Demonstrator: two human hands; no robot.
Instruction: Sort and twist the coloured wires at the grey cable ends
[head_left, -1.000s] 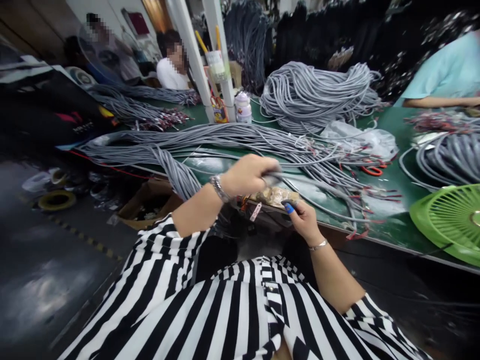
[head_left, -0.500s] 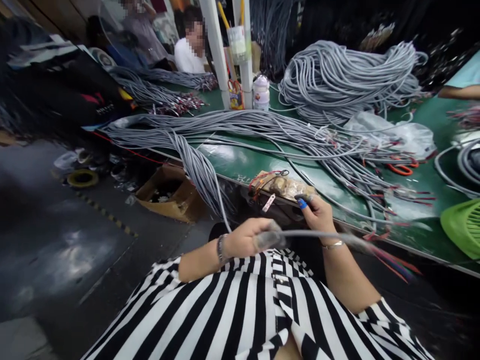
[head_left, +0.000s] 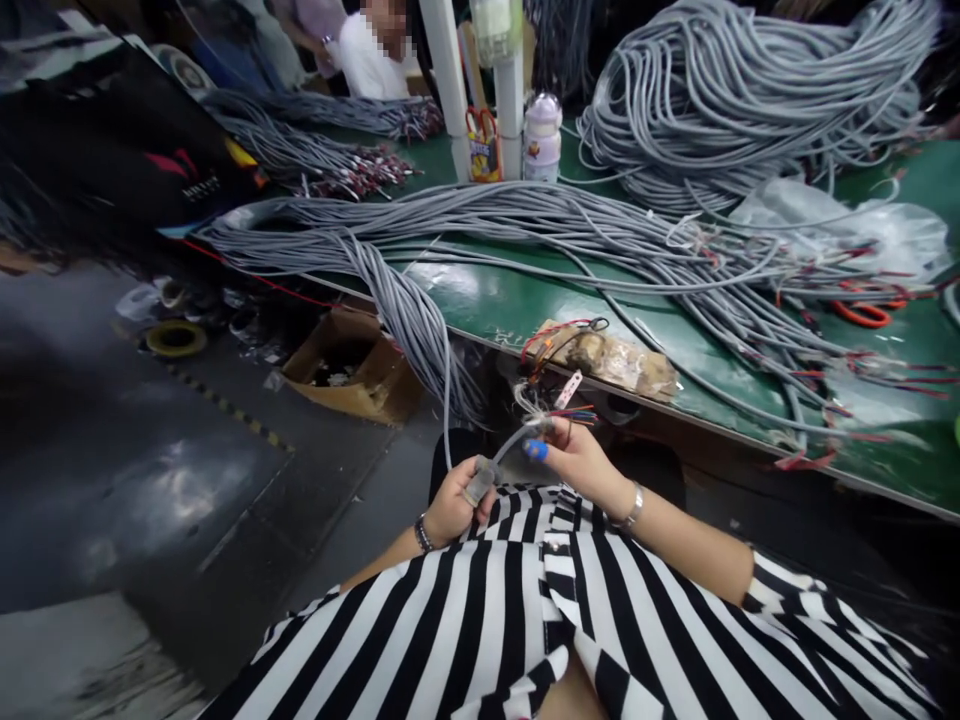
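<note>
My left hand [head_left: 459,503] is closed around a grey cable [head_left: 511,441] above my lap, with grey tape wrapped on its thumb. From there the cable bends up to my right hand [head_left: 581,458], whose fingers pinch it near its stripped end. Blue tape covers a digit of that hand. Thin coloured wires [head_left: 574,412] and pale frayed strands [head_left: 529,400] fan out just past the fingertips. Behind my hands, a bundle of grey cables [head_left: 412,320] hangs over the table edge, and one strand drops toward my left hand.
Long grey cables [head_left: 480,215] lie across the green table [head_left: 480,290]. A large cable coil [head_left: 750,95] sits behind them, near a lidded bottle [head_left: 541,140] and orange-handled scissors [head_left: 862,308]. A taped cardboard piece [head_left: 615,365] is at the edge; a carton [head_left: 367,385] stands below. Another person [head_left: 371,55] sits across.
My right hand has come down and left onto the cable. The stripped wire end, which pointed right, now points up near my right fingertips. My left hand has shifted left and the view has tilted down.
</note>
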